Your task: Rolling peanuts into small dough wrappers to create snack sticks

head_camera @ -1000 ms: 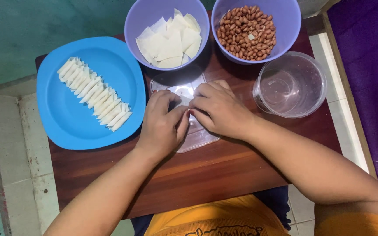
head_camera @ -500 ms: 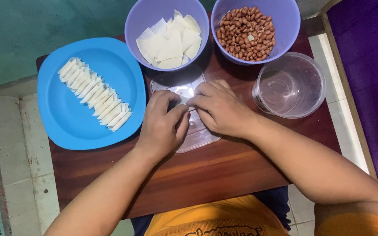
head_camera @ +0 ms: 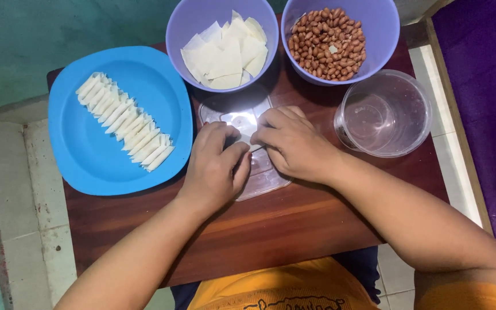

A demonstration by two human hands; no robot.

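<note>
Fingers [head_camera: 232,154] of the left hand [head_camera: 216,169] and the right hand [head_camera: 294,143] meet and pinch a small white dough piece [head_camera: 254,142], mostly hidden, so I cannot tell its shape. Both hands rest on a clear flat plastic mat [head_camera: 262,178] on the brown wooden surface [head_camera: 294,224]. Just beyond sit a purple bowl of white dough squares [head_camera: 225,51] and a purple bowl of brown peanuts [head_camera: 328,43]. A clear plastic tub [head_camera: 386,115] stands to the right. A blue plate [head_camera: 87,155] with a row of folded white rolls [head_camera: 124,120] lies to the left.
</note>
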